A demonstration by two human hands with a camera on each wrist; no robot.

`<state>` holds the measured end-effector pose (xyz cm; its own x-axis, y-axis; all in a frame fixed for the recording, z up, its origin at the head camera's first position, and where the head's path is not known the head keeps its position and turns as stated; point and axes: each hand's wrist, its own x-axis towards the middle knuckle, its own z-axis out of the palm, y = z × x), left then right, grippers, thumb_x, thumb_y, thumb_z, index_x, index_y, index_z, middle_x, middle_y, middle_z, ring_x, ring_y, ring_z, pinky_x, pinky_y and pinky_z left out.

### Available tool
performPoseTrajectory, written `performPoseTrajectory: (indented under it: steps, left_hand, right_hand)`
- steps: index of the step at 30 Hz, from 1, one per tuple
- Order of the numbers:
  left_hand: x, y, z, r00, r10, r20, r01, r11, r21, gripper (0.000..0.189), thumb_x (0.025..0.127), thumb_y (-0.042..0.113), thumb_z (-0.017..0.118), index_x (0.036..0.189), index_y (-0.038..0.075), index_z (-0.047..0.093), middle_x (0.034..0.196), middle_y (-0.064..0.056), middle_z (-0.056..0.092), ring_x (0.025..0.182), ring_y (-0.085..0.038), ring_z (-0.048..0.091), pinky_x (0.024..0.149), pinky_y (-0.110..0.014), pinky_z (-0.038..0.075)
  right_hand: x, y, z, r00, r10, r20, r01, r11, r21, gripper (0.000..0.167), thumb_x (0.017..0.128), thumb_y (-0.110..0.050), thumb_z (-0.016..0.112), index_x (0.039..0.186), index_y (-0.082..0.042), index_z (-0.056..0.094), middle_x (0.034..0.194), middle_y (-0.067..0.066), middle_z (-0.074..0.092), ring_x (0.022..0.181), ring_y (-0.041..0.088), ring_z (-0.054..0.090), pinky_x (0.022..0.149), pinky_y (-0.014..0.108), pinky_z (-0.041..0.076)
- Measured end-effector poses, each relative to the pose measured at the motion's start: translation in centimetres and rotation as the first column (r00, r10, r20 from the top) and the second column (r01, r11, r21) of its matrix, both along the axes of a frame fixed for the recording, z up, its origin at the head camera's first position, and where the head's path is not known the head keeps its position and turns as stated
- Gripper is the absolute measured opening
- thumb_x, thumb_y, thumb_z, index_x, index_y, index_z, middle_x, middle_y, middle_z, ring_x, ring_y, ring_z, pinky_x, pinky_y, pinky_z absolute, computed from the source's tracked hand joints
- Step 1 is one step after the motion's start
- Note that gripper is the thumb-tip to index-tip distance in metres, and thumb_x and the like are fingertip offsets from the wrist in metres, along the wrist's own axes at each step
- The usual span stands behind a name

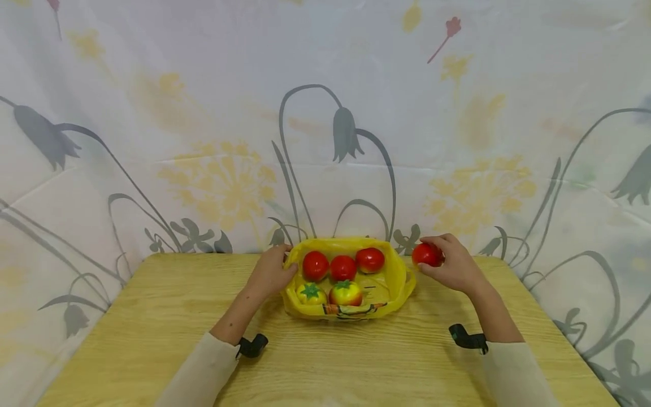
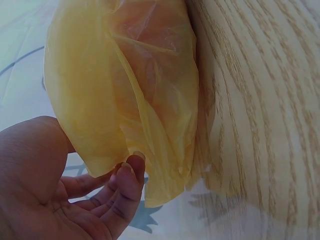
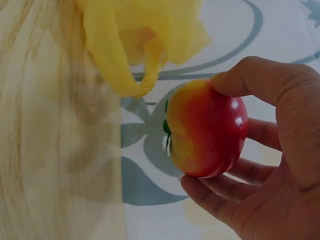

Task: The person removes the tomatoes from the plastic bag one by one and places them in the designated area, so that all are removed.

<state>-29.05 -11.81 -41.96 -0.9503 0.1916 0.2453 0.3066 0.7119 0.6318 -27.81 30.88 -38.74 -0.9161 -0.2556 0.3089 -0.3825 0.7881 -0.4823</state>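
Observation:
A yellow plastic bag (image 1: 400,285) lies on the table with its mouth spread wide. Inside are several tomatoes: red ones such as the tomato (image 1: 315,266) at the back, and yellow-red ones with green star-shaped tops, like the tomato (image 1: 346,293) at the front. My left hand (image 1: 271,271) pinches the bag's left edge between thumb and fingers. To the right of the bag, apart from it, my right hand (image 1: 451,265) holds another tomato (image 3: 207,130), red with a yellow end and a green top that faces the bag.
The wooden table (image 1: 325,356) carries the bag near its back edge. Behind it hangs a pale cloth (image 1: 325,186) printed with grey and yellow flowers. One bag handle (image 3: 147,82) loops out toward the right hand. Black bands (image 1: 252,345) sit on both wrists.

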Motion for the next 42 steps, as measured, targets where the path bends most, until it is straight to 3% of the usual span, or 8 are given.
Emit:
performPoseTrajectory:
  steps: [9, 24, 35, 42]
  left_hand:
    - [-0.4, 0.1, -0.5, 1.0, -0.001, -0.001, 0.001, 1.0, -0.002, 0.044, 0.097, 0.012, 0.067, 0.135, -0.009, 0.062, 0.111, -0.019, 0.071, 0.097, -0.029, 0.067, 0.081, -0.04, 0.058]
    - [0.1, 0.0, -0.7, 1.0, -0.009, -0.011, 0.009, 1.0, -0.012, 0.039, 0.097, 0.012, 0.066, 0.13, -0.009, 0.065, 0.118, -0.023, 0.071, 0.106, -0.035, 0.069, 0.091, -0.048, 0.058]
    - [-0.2, 0.4, -0.4, 1.0, -0.005, -0.003, 0.005, 1.0, -0.007, 0.038, 0.097, 0.013, 0.067, 0.13, -0.007, 0.066, 0.116, -0.021, 0.071, 0.099, -0.03, 0.068, 0.085, -0.044, 0.059]
    - [-0.2, 0.2, -0.2, 1.0, 0.006, 0.004, -0.006, 1.0, -0.017, 0.039, 0.097, 0.013, 0.068, 0.13, -0.007, 0.066, 0.104, -0.016, 0.07, 0.086, -0.024, 0.063, 0.077, -0.038, 0.056]
  right_hand:
    - [-0.6, 0.8, -1.2, 0.998, -0.058, 0.017, 0.059, 0.998, -0.003, 0.059, 0.092, -0.014, 0.079, 0.143, 0.008, 0.057, 0.13, 0.031, 0.054, 0.111, 0.049, 0.061, 0.092, 0.064, 0.057]
    - [-1.4, 0.7, -3.0, 0.997, -0.078, 0.02, 0.077, 0.996, 0.035, 0.057, 0.093, -0.014, 0.08, 0.139, 0.008, 0.056, 0.133, 0.034, 0.057, 0.115, 0.051, 0.06, 0.094, 0.064, 0.056]
    - [-1.7, 1.0, -3.7, 0.996, -0.09, 0.012, 0.089, 0.995, 0.055, 0.058, 0.094, -0.017, 0.079, 0.14, 0.01, 0.055, 0.132, 0.035, 0.057, 0.115, 0.051, 0.06, 0.096, 0.064, 0.055]
    - [-2.0, 0.8, -4.4, 0.995, -0.1, 0.011, 0.099, 0.993, 0.067, 0.059, 0.095, -0.018, 0.079, 0.14, 0.011, 0.056, 0.131, 0.035, 0.058, 0.114, 0.051, 0.06, 0.096, 0.064, 0.055]
